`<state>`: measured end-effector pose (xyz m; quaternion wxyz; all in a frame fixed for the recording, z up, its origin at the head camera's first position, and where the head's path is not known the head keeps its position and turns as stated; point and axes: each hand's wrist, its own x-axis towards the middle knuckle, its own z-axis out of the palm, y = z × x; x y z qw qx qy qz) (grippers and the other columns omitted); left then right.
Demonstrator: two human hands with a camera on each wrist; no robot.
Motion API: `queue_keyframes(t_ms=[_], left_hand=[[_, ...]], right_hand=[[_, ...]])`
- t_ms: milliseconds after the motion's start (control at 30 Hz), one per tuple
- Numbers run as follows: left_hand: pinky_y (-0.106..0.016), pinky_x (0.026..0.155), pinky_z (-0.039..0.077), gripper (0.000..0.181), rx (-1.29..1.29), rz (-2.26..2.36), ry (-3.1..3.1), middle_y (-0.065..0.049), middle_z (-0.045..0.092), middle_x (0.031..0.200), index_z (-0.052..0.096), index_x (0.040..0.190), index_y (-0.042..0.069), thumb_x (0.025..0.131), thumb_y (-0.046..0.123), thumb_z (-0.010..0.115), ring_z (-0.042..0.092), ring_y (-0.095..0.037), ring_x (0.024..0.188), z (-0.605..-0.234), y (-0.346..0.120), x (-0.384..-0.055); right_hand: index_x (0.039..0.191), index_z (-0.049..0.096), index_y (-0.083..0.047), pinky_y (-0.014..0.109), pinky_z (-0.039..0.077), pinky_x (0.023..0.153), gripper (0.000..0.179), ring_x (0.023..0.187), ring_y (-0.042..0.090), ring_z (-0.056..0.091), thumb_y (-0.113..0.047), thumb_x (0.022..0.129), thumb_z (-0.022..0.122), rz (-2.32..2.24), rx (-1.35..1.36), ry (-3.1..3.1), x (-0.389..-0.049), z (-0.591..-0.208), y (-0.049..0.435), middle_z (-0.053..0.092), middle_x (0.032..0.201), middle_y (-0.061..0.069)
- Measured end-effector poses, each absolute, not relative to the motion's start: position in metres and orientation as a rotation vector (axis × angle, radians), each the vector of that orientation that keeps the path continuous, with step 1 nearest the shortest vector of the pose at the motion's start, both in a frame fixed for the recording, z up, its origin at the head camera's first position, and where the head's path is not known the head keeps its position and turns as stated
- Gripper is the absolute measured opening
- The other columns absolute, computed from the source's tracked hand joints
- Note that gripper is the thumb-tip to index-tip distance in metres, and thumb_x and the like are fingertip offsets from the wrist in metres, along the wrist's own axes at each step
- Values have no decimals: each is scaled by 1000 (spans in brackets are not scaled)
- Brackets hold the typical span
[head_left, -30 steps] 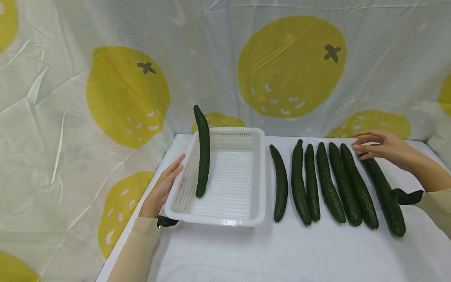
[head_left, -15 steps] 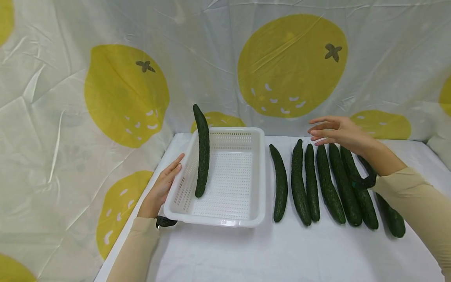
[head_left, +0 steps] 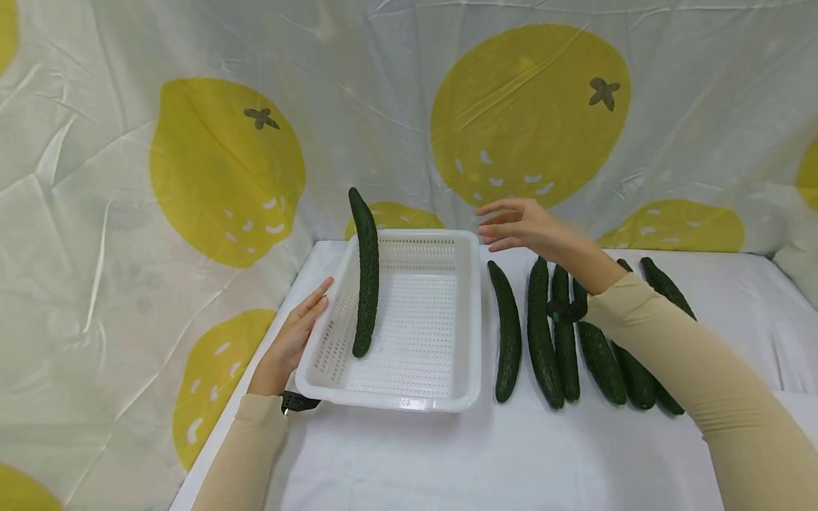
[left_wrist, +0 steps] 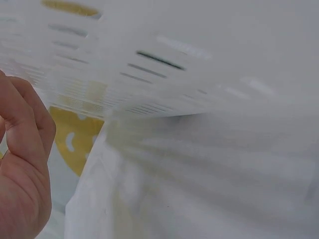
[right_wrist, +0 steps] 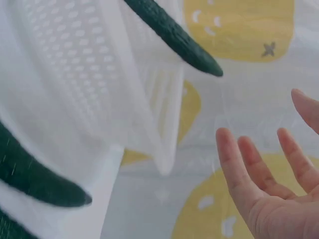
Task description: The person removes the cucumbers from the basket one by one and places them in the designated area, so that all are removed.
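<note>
A white plastic basket (head_left: 418,402) with a slotted wall sits on the table. One cucumber (head_left: 366,284) leans in it on the left, its far end sticking up past the back rim. My left hand (head_left: 296,339) rests against the basket's left side with fingers extended. My right hand (head_left: 520,226) hovers near the basket's far right corner, above the nearest loose cucumber (head_left: 506,333). Its fingers are spread and hold nothing, as the right wrist view confirms. More cucumbers (head_left: 543,341) lie in a row to the right, partly covered by my right forearm.
A white cloth (head_left: 511,461) covers the table. Behind and to the left hangs a pale curtain (head_left: 371,106) printed with yellow lemons. A dark band (head_left: 565,311) sits on my right wrist, and another band (head_left: 299,402) on my left.
My right hand has moved left from the rightmost cucumber, over the row, to near the basket's far right corner, carrying nothing. My left hand has stayed at the basket.
</note>
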<state>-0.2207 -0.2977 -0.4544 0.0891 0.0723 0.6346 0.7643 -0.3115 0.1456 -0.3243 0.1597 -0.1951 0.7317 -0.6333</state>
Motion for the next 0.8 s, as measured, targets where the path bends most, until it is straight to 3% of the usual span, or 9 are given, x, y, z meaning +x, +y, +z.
queue_keyframes(t_ms=[133, 367, 800], left_hand=[[-27, 89, 49, 53, 225, 2283, 1872, 1, 48, 138, 25, 160, 23, 110, 23, 40, 53, -13, 114, -454, -298, -221], [-28, 91, 49, 52, 239, 2286, 1865, 3, 48, 140, 24, 160, 22, 110, 23, 39, 52, -14, 117, -455, -298, -222], [-29, 95, 46, 53, 210, 2256, 1899, -3, 36, 152, 23, 160, 25, 110, 25, 39, 45, -16, 124, -454, -298, -222]], right_hand=[[141, 50, 3, 46, 52, 91, 50, 110, 41, 60, -6, 95, 68, -1808, -562, 2063, -319, -326, 114, 53, 136, 25], [139, 56, -4, 49, 52, 90, 51, 95, 30, 66, -6, 91, 73, -1833, -472, 2057, -327, -333, 59, 59, 128, 24], [143, 56, -15, 49, 52, 90, 59, 111, 41, 59, -10, 88, 78, -1864, -370, 2096, -336, -366, -22, 53, 136, 25]])
